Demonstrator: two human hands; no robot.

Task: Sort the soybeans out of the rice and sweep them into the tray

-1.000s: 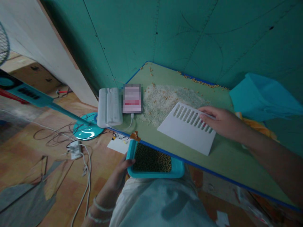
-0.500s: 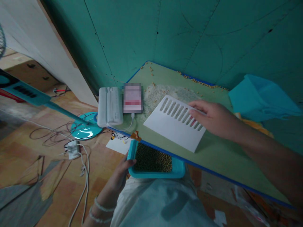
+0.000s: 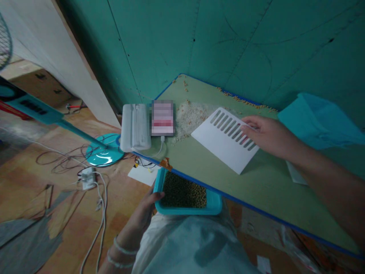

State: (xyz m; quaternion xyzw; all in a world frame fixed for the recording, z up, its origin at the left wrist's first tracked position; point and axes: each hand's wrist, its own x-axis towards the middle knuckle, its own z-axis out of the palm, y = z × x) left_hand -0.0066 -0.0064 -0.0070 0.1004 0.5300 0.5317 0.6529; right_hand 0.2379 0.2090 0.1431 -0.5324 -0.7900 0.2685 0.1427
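My right hand [image 3: 264,133] grips the slotted upper edge of a white plastic scraper [image 3: 219,146], its flat blade tilted over the tabletop [image 3: 205,173]. A layer of white grains [image 3: 186,116], with a few yellow beans among them, lies to the blade's left. Below the table's front edge, my left hand [image 3: 151,199] holds the left rim of a turquoise tray [image 3: 185,210], thumb over the rim. Dark green beans [image 3: 178,190] fill its left part and yellow beans [image 3: 201,196] its right; the table edge covers the tray's back.
A grey-white case [image 3: 135,127] and a blurred-out screen [image 3: 162,118] with a white cable stand at the table's left end. Yellow beans [image 3: 248,102] line the back edge by the green wall. A blue fabric bin [image 3: 316,118] sits right. A fan base [image 3: 104,150] and cords occupy the floor.
My right hand has carried the scraper to the right, uncovering more of the white grains. My left hand and the tray stay in place. The view has shifted slightly.
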